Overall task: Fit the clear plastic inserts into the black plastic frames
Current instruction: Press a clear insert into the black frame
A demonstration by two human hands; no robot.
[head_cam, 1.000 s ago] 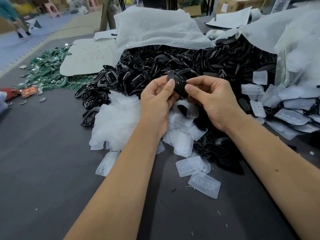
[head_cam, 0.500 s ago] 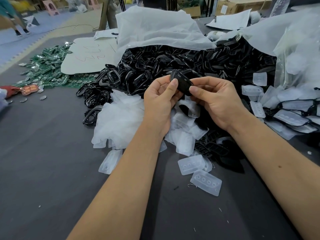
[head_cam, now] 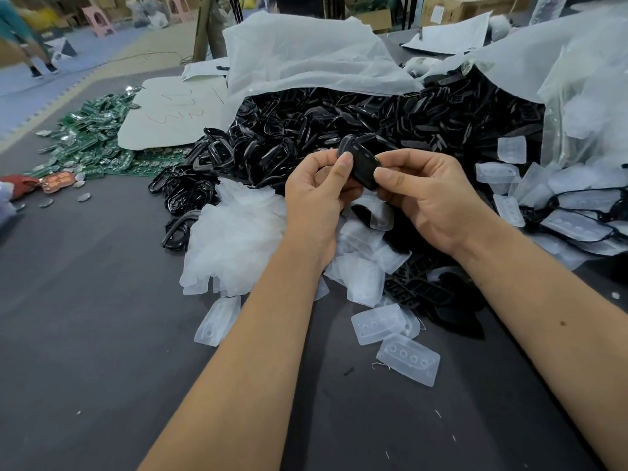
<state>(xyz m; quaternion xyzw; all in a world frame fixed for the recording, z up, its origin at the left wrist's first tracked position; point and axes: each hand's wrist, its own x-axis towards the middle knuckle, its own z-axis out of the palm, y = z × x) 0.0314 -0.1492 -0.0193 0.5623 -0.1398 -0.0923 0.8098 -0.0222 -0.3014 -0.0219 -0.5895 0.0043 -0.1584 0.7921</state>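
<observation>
A glossy black frame (head_cam: 360, 163), oval with small slots near its rim, is held up over the middle of a dark grey surface (head_cam: 85, 317); whether a clear insert already sits inside it is hard to tell. Behind it a large heap of frames (head_cam: 339, 120) spills from white sheeting (head_cam: 306, 59) toward the far edge. Cloudy clear inserts (head_cam: 407, 363), rectangular with a row of round holes, lie scattered nearer the front and at the right edge. Green circuit boards (head_cam: 88, 137) lie at the far left. Beyond is a workshop floor with cardboard boxes. The left hand (head_cam: 316, 202) pinches the frame's left end between thumb and curled fingers; the right hand (head_cam: 431, 202) pinches its right end likewise.
</observation>
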